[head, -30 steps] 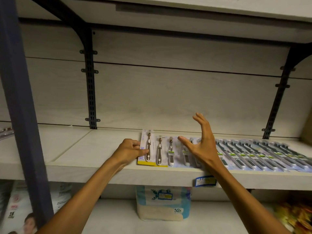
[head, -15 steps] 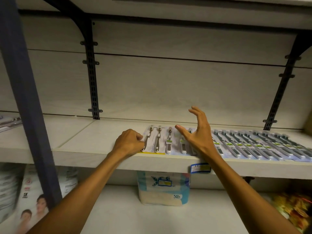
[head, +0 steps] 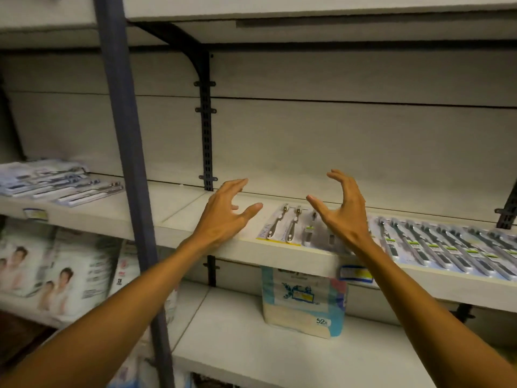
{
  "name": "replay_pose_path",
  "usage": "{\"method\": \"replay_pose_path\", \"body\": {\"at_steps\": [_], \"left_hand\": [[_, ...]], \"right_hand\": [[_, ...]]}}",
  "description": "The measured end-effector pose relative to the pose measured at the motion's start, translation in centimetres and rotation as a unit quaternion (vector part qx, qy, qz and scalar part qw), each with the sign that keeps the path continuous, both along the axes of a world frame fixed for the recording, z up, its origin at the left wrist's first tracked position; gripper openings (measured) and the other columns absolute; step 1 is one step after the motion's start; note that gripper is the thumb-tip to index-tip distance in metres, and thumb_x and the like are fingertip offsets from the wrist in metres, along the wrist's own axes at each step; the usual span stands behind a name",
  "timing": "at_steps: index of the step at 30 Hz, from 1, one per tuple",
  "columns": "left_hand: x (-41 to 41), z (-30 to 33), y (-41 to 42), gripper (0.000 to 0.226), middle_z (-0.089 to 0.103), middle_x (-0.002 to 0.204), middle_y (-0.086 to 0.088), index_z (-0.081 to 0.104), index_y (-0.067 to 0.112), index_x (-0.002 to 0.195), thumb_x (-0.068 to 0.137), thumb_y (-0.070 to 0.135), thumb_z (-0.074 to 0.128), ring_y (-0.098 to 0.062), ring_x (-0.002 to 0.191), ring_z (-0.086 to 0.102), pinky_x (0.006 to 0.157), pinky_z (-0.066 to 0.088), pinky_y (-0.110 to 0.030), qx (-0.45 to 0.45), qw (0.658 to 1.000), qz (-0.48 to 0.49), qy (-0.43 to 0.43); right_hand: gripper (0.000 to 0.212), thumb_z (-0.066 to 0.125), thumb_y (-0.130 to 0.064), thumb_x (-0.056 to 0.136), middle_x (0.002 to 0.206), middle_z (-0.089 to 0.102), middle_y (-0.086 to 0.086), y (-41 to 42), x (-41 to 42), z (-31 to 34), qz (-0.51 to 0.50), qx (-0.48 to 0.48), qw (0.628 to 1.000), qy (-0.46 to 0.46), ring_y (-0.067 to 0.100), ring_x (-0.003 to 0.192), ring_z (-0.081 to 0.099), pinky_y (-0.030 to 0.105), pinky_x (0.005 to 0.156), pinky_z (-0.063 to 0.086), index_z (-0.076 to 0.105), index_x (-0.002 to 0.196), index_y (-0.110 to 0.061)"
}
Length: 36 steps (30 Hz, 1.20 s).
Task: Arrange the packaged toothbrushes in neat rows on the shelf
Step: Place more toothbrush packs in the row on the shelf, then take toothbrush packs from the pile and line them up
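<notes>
A row of packaged toothbrushes [head: 436, 247] lies flat along the front of the pale shelf [head: 296, 260], running off to the right. At its left end sits a yellow-edged pack [head: 279, 226] with silver-handled brushes. My left hand [head: 223, 217] hovers above bare shelf just left of that pack, fingers spread and loosely bent, holding nothing. My right hand [head: 341, 211] is raised over the packs beside it, fingers arched and apart, also holding nothing. Another loose pile of packaged toothbrushes [head: 61, 182] lies on the neighbouring shelf section at the left.
A dark blue upright post [head: 126, 163] stands between the two shelf sections. Black brackets [head: 206, 121] run up the back wall. On the lower shelf stands a tissue pack [head: 303, 301]; printed bags [head: 56, 273] fill the lower left. A price label [head: 355, 274] sticks to the shelf edge.
My left hand let go of the yellow-edged pack, lifted and spread its fingers. Both hands now hover above the shelf. The view swung left, showing the neighbouring shelf.
</notes>
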<state>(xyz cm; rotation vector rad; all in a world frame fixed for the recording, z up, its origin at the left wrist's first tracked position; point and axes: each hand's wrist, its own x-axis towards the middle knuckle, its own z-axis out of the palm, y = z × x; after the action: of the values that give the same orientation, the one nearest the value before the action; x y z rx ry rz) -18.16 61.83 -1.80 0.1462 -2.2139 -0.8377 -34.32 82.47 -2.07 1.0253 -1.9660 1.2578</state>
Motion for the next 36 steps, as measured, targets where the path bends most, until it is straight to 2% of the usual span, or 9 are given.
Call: {"method": "replay_pose_path", "body": {"at_steps": [5, 8, 14, 18, 22, 24, 28, 32, 36], "left_hand": [[6.1, 3.0, -2.9, 0.086, 0.036, 0.148, 0.008, 0.033, 0.033, 0.144, 0.071, 0.068, 0.061, -0.010, 0.125, 0.044, 0.099, 0.048, -0.031, -0.097, 0.994, 0.032, 0.040], [9.8, 4.2, -5.2, 0.089, 0.034, 0.148, 0.010, 0.030, 0.031, 0.145, 0.069, 0.068, 0.060, -0.002, 0.125, 0.037, 0.098, 0.035, -0.020, -0.140, 0.985, 0.075, 0.072], [16.6, 4.5, -12.2, 0.092, 0.036, 0.148, 0.007, 0.031, 0.029, 0.145, 0.067, 0.069, 0.062, -0.004, 0.126, 0.038, 0.097, 0.036, -0.019, -0.122, 0.974, 0.146, 0.123], [21.3, 4.6, -18.6, 0.097, 0.032, 0.151, 0.006, 0.028, 0.033, 0.146, 0.064, 0.071, 0.063, -0.017, 0.132, 0.040, 0.104, 0.041, -0.043, -0.108, 0.973, 0.176, 0.102], [25.3, 5.4, -25.2, 0.100, 0.030, 0.153, 0.005, 0.025, 0.030, 0.147, 0.064, 0.070, 0.064, -0.018, 0.135, 0.035, 0.105, 0.033, -0.033, -0.120, 0.974, 0.181, 0.065], [26.9, 5.8, -28.4, 0.100, 0.029, 0.153, 0.003, 0.024, 0.029, 0.148, 0.064, 0.065, 0.066, -0.020, 0.135, 0.037, 0.105, 0.034, -0.034, -0.120, 0.974, 0.183, 0.051], [29.0, 6.0, -33.6, 0.102, 0.027, 0.154, 0.003, 0.024, 0.029, 0.148, 0.064, 0.067, 0.067, -0.023, 0.135, 0.037, 0.107, 0.035, -0.045, -0.111, 0.976, 0.184, 0.023], [29.4, 5.5, -37.4, 0.100, 0.025, 0.155, 0.004, 0.023, 0.028, 0.149, 0.066, 0.063, 0.065, -0.021, 0.140, 0.029, 0.110, 0.028, -0.043, -0.096, 0.980, 0.175, -0.005], [27.7, 4.4, -40.3, 0.090, 0.028, 0.154, 0.004, 0.027, 0.028, 0.147, 0.072, 0.060, 0.065, -0.018, 0.138, 0.031, 0.109, 0.031, -0.040, -0.073, 0.982, 0.171, -0.026]], "right_hand": [[0.074, 0.069, -0.051, 0.075, 0.144, 0.044, 0.001, -4.8, 5.7, 4.8, 0.103, -0.029, 0.993, 0.044, 0.007, 0.128, 0.039, 0.016, 0.103, 0.027, 0.044, 0.137, -0.019], [0.076, 0.070, -0.050, 0.075, 0.146, 0.041, -0.001, -8.3, 9.5, 6.8, 0.152, -0.022, 0.985, 0.073, 0.002, 0.128, 0.035, 0.004, 0.100, 0.021, 0.041, 0.139, -0.021], [0.078, 0.070, -0.048, 0.075, 0.145, 0.041, -0.006, -16.6, 16.3, 8.4, 0.239, -0.023, 0.967, 0.086, -0.008, 0.124, 0.031, -0.007, 0.096, 0.021, 0.038, 0.141, -0.020], [0.081, 0.070, -0.050, 0.075, 0.147, 0.039, -0.006, -23.1, 20.6, 8.8, 0.274, -0.020, 0.958, 0.079, -0.001, 0.130, 0.034, 0.011, 0.104, 0.025, 0.036, 0.143, -0.023], [0.085, 0.067, -0.058, 0.072, 0.148, 0.038, -0.005, -29.8, 24.5, 9.0, 0.286, -0.017, 0.956, 0.056, 0.008, 0.133, 0.035, 0.028, 0.106, 0.030, 0.035, 0.143, -0.025], [0.085, 0.067, -0.060, 0.073, 0.149, 0.036, -0.007, -32.7, 26.0, 8.9, 0.278, -0.012, 0.959, 0.047, 0.010, 0.135, 0.034, 0.033, 0.109, 0.030, 0.034, 0.144, -0.027], [0.080, 0.068, -0.057, 0.075, 0.149, 0.036, -0.009, -37.5, 27.4, 8.6, 0.268, -0.014, 0.963, 0.001, 0.009, 0.135, 0.033, 0.031, 0.107, 0.030, 0.034, 0.143, -0.031], [0.077, 0.069, -0.054, 0.077, 0.148, 0.038, -0.008, -41.2, 27.6, 8.1, 0.246, -0.015, 0.969, -0.030, 0.010, 0.134, 0.036, 0.033, 0.108, 0.033, 0.035, 0.142, -0.029], [0.076, 0.069, -0.050, 0.079, 0.149, 0.038, -0.006, -43.9, 26.8, 7.3, 0.221, -0.005, 0.974, -0.046, 0.006, 0.131, 0.034, 0.028, 0.105, 0.032, 0.036, 0.143, -0.027]]}}
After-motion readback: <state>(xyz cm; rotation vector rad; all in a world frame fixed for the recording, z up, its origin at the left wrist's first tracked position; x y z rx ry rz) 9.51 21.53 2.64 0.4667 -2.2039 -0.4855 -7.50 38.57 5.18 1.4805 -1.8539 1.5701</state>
